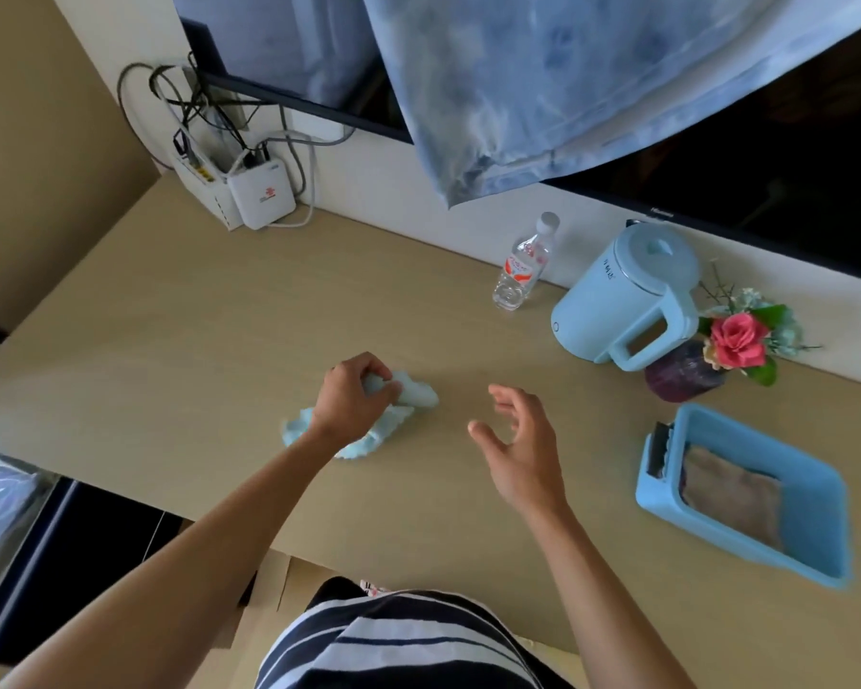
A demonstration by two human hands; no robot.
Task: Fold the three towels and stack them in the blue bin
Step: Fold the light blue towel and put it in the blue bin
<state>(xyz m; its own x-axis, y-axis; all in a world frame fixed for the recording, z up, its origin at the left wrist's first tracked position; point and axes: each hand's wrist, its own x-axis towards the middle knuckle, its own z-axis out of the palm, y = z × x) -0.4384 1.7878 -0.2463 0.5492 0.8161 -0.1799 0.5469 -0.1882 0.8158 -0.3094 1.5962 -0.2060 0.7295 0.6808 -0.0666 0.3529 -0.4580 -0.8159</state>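
The left hand (354,390) is clamped on the towel (421,396) - fingers curled round a bunched, rolled part of the pale blue cloth, thumb pinching it from the near side. The right hand (518,450) hangs just right of it, fingers spread and relaxed, holding nothing and touching nothing.

The towel lies about mid-worktop (220,340), well clear of every edge and well apart from the bin (707,527), which sits near the right front with a brown towel (731,494) already flat inside.

The step in hand looks like opening this towel out before folding. To do it well, the free hand should find a hem or corner rather than a fistful. Then both hands should draw the cloth taut and flat, corners squared, before any crease is made. The cloth looks soft and fluffy, so it will likely slump and hide its edges. Smoothing with a flat palm after each fold should keep the bundle small enough to sit level on the brown one.

As it lies, the heap is longer than wide. Its long axis runs askew to the worktop edges - the rolled end points toward the back right, the ruffled end toward the front left, under the wrist. No clean edge or corner can be made out.
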